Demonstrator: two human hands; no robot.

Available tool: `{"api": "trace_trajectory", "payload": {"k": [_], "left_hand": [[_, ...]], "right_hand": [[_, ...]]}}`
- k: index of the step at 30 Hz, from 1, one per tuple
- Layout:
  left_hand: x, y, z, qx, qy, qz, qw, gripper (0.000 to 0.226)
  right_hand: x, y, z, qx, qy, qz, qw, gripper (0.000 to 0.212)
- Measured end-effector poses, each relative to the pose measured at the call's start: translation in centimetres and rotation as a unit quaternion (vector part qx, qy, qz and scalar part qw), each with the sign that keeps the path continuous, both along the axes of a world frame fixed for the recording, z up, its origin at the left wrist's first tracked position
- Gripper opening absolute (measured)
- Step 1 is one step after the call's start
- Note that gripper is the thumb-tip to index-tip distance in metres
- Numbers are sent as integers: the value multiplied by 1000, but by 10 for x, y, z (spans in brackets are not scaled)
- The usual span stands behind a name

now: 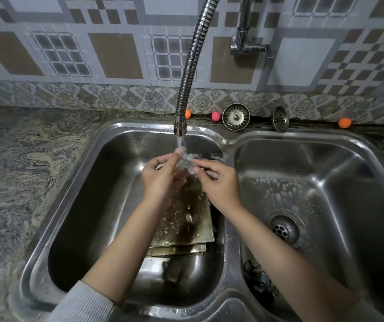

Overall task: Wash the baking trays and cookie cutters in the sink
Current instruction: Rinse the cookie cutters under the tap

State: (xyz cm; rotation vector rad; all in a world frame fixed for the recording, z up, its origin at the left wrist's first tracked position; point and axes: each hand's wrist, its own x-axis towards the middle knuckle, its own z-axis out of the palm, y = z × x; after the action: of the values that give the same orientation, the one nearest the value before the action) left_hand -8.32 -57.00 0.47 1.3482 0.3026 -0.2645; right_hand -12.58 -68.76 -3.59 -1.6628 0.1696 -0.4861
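Note:
Over the left sink basin [88, 205], my left hand [163, 175] and my right hand [216, 180] pinch a small metal cookie cutter [187, 162] between their fingertips, right under the water stream from the flexible faucet [181, 126]. Water splashes over the cutter and blurs its shape. Below my hands, stacked square baking trays [186, 231] lean against the divider side of the basin, wet and stained. A dark object [172, 270] lies on the basin floor in front of the trays. More cookie cutters [260, 282] lie at the near end of the right basin [325, 194].
Two sink strainers [236, 116] [280, 119] lean against the wall behind the sink. Small orange and pink balls [216, 116] [344, 122] sit along the backsplash. Granite counter [19, 170] spreads to the left. The right basin's drain [284, 228] is uncovered, with suds on its wall.

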Motion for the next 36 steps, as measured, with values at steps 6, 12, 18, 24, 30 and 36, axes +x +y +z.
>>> {"api": "trace_trajectory", "payload": {"k": [6, 12, 18, 24, 30, 36], "left_hand": [[-4, -2, 2, -16, -6, -5, 1000, 33], [-7, 14, -1, -56, -30, 12, 998, 31], [-3, 21, 3, -101, -51, 6, 994, 17], [6, 18, -1, -152, -74, -49, 984, 24], [13, 32, -3, -147, -117, -102, 977, 38], [14, 56, -7, -114, -134, -140, 974, 42]], "right_hand": [[-2, -5, 3, -17, -2, -9, 1000, 19], [1, 7, 9, -7, 0, 6, 1000, 17], [8, 14, 19, 26, 8, 19, 999, 16], [14, 0, 29, 5, -8, 1, 1000, 14], [27, 0, 38, -17, -13, 5, 1000, 12], [30, 11, 42, -9, 2, 47, 999, 18]]}}
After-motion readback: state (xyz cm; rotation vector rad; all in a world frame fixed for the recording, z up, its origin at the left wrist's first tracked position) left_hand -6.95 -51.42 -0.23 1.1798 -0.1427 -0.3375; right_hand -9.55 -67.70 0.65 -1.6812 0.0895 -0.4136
